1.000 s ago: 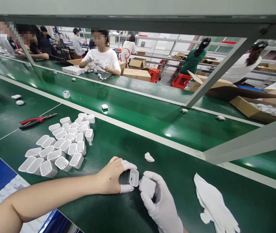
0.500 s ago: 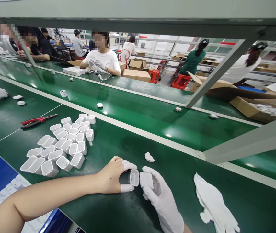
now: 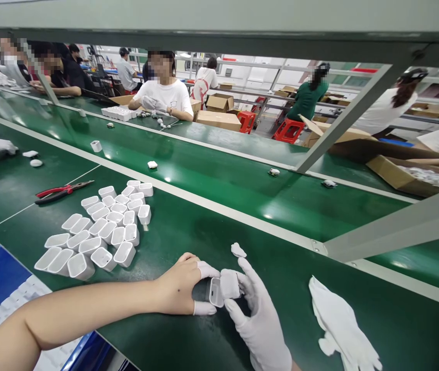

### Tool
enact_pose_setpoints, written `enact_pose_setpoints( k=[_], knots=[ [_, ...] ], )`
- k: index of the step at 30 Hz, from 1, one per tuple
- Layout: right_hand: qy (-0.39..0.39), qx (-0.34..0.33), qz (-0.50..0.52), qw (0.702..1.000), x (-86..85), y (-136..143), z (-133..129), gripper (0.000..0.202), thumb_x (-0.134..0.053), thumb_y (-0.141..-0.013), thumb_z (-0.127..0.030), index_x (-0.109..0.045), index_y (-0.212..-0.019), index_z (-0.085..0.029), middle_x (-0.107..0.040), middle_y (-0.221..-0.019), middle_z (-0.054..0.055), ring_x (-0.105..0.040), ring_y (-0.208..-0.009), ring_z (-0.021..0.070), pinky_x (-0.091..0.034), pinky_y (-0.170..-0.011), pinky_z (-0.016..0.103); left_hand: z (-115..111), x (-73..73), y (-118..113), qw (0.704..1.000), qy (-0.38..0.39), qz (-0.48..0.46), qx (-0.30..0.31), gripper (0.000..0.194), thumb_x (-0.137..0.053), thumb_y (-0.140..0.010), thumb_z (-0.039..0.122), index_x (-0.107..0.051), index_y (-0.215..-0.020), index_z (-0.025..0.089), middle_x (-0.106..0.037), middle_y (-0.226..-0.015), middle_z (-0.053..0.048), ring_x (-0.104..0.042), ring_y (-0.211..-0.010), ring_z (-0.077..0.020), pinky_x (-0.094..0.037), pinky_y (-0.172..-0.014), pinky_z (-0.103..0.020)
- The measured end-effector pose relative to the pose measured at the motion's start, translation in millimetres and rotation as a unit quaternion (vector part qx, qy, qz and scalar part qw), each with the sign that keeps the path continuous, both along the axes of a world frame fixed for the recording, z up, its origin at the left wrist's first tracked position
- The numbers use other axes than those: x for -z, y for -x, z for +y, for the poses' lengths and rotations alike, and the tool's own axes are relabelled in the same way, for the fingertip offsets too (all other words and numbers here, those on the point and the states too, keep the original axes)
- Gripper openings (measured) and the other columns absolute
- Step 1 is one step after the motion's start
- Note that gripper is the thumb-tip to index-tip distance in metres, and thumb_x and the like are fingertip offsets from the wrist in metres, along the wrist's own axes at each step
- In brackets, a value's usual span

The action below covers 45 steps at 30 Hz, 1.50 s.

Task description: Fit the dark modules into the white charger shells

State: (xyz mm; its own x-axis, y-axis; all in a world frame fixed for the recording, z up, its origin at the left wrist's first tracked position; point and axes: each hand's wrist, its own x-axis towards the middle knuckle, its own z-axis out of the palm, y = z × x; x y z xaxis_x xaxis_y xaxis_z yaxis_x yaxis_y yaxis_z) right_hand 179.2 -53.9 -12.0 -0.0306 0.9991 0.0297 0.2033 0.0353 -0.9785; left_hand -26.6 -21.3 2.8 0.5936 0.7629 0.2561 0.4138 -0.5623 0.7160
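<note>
Between the covered thumb and finger of my left hand is a small white open-topped plastic case, its opening turned toward the right. White finger cots cover those two fingertips; the rest of that hand is bare. In a white glove, my right hand grips a white rounded-square piece at the mouth of the case, partly overlapping it. Whether any of the piece is inside the case I cannot tell. A small crumpled white scrap lies just beyond my right fingertips.
Several empty white cases stand grouped on the left of the green table. Behind them lie red-and-black pliers. An unworn white glove rests at right. Small parts sit on the green conveyor, with a co-worker across it.
My right hand has brought the white piece up against the case's opening, and its fingers have spread somewhat. The case has tilted slightly. Parts on the conveyor have shifted left.
</note>
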Motion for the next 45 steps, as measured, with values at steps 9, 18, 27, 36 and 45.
enact_pose_setpoints(
  k=[9, 18, 27, 36, 45],
  knots=[
    [-0.052, -0.02, -0.032, 0.998, -1.8, -1.1, -1.2, 0.041, -0.073, -0.077, -0.035, -0.061, -0.115, -0.025, -0.069, -0.109, 0.008, -0.068, -0.096, 0.0253, -0.059, -0.082, 0.038, 0.8, 2.1, -0.8, 1.0, 0.004, 0.014, -0.004, 0.051, -0.077, -0.069, 0.041, -0.058, -0.113, 0.025, -0.068, -0.102, -0.003, -0.06, -0.091, -0.022, -0.035, -0.097, -0.039],
    [-0.203, -0.091, -0.162, 0.962, -8.1, 1.4, -1.3, 0.046, -0.064, -0.083, -0.019, -0.054, -0.127, -0.029, -0.063, -0.114, 0.005, -0.064, -0.097, 0.0216, -0.057, -0.082, 0.035, 0.2, 2.0, -1.1, 1.0, 0.005, 0.014, -0.007, 0.044, -0.072, -0.074, 0.045, -0.059, -0.11, 0.024, -0.068, -0.097, -0.003, -0.06, -0.088, -0.0205, -0.034, -0.096, -0.038],
    [-0.265, -0.102, -0.217, 0.934, -8.3, 4.0, -1.9, 0.046, -0.06, -0.087, -0.019, -0.052, -0.13, -0.03, -0.064, -0.109, 0.004, -0.063, -0.093, 0.0211, -0.055, -0.079, 0.036, -0.4, 2.9, -1.7, 1.0, -0.008, 0.026, -0.01, 0.044, -0.072, -0.073, 0.045, -0.058, -0.109, 0.023, -0.068, -0.096, -0.002, -0.06, -0.087, -0.0201, -0.034, -0.097, -0.039],
    [-0.281, -0.102, -0.227, 0.927, -9.2, 4.5, -2.6, 0.048, -0.057, -0.086, -0.016, -0.052, -0.133, -0.03, -0.064, -0.09, 0.003, -0.061, -0.079, 0.0199, -0.051, -0.069, 0.034, -0.7, 6.6, -1.3, 1.0, -0.005, 0.023, -0.008, 0.048, -0.074, -0.072, 0.045, -0.057, -0.112, 0.025, -0.068, -0.1, -0.002, -0.061, -0.091, -0.0201, -0.033, -0.1, -0.039],
    [-0.299, -0.078, -0.239, 0.92, -11.9, 6.3, -2.5, 0.046, -0.059, -0.083, -0.015, -0.055, -0.127, -0.029, -0.065, -0.104, 0.005, -0.062, -0.087, 0.0212, -0.052, -0.073, 0.035, -0.4, 0.2, -2.4, 0.999, -0.013, 0.03, 0.001, 0.042, -0.071, -0.071, 0.04, -0.06, -0.108, 0.023, -0.067, -0.093, -0.002, -0.06, -0.086, -0.0201, -0.034, -0.1, -0.04]
  ],
)
